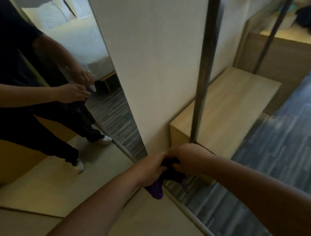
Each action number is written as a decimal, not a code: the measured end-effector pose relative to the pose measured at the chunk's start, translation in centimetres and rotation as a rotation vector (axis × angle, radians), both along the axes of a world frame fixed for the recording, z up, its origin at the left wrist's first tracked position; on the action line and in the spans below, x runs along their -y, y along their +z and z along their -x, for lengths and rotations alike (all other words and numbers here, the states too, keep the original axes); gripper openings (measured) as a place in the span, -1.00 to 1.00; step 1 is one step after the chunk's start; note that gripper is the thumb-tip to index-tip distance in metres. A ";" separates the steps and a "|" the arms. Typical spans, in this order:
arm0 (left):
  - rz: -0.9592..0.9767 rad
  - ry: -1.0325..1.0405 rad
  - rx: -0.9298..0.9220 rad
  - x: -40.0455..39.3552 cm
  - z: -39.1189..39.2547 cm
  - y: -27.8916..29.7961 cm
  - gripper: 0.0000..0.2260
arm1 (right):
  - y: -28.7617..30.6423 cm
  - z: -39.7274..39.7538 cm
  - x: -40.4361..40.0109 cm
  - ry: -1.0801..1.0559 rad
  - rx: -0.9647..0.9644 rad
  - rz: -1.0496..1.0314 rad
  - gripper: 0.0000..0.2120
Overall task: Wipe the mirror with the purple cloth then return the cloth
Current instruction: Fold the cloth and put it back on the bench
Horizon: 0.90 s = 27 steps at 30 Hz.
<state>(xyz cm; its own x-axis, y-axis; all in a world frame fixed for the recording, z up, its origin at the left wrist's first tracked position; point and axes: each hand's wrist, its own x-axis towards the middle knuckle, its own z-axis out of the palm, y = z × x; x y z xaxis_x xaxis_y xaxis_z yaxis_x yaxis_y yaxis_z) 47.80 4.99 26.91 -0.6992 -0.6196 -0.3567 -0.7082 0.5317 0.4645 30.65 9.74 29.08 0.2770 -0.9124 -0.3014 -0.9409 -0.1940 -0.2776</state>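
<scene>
Head view. Both hands met in front of the person, low and near the foot of the mirror [67, 69]. The left hand [149, 169] and the right hand [188, 157] were each closed on the purple cloth [158, 187], which was bunched between them and hung down below the left hand, clear of the glass. The mirror showed the person's reflection holding the cloth the same way. A pale wooden bench [227, 105] stood just right of the wall panel [152, 50].
</scene>
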 end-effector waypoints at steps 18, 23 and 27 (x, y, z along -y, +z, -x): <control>0.081 -0.222 -0.002 1.1 26.4 -7.7 -0.82 | -7.7 30.5 -1.4 -0.205 0.087 -0.285 -0.66; 0.102 -0.191 0.037 4.8 32.6 -11.9 -0.80 | -12.5 37.2 3.8 -0.121 -0.008 -0.310 -0.77; 0.201 -0.170 0.066 8.3 35.5 -15.0 -0.66 | -16.2 40.2 8.3 -0.133 -0.026 -0.222 -0.81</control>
